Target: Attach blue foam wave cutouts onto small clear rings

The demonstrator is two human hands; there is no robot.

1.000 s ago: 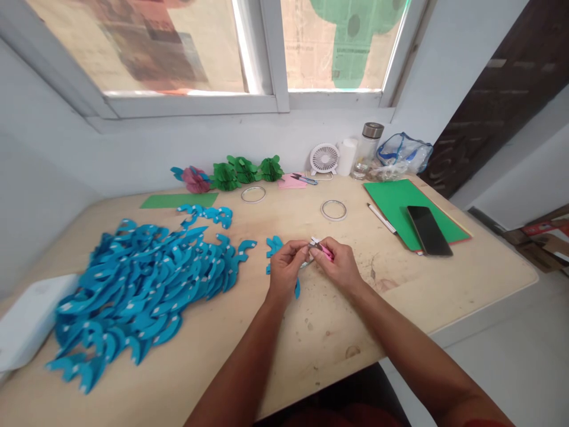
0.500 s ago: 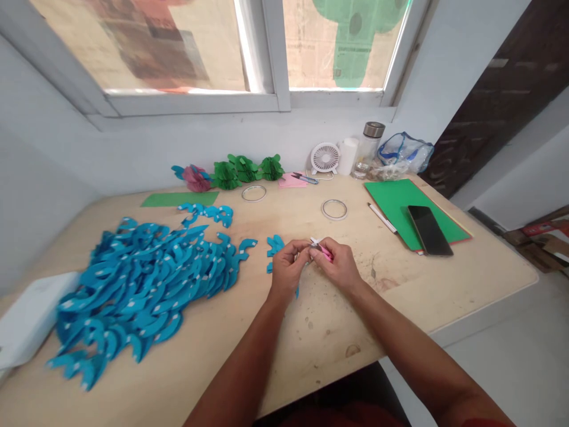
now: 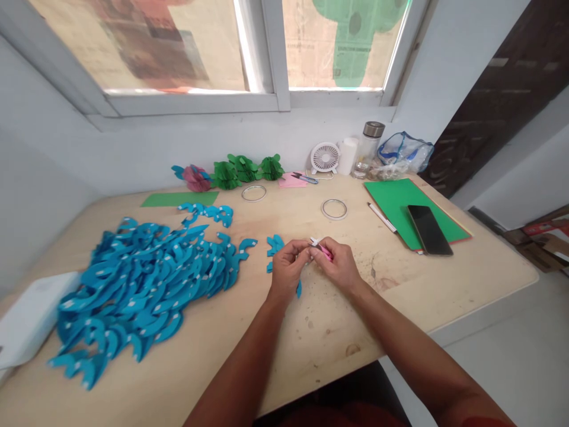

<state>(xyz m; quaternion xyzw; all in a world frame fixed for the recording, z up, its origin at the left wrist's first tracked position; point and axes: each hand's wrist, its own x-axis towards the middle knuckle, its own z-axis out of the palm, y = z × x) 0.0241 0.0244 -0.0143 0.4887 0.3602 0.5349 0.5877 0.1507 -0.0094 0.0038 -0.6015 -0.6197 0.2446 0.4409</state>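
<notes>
My left hand (image 3: 287,270) and my right hand (image 3: 338,265) meet over the middle of the wooden table (image 3: 320,332), fingertips touching. The right hand is closed round a small pink-handled tool (image 3: 325,251), probably a thread snipper. The left hand pinches a blue curved paper piece (image 3: 297,289), whose tip shows below its palm. A few loose blue pieces (image 3: 274,244) lie just left of the hands. A large heap of blue paper cut-outs (image 3: 142,281) covers the table's left side.
Two tape rings (image 3: 334,209) (image 3: 253,193), a green sheet (image 3: 400,204) with a black phone (image 3: 429,230), a pen (image 3: 381,217), a small fan (image 3: 324,158), a jar (image 3: 368,148), a plastic bag (image 3: 402,154), green paper decorations (image 3: 244,169) and a white box (image 3: 31,314) are on the table.
</notes>
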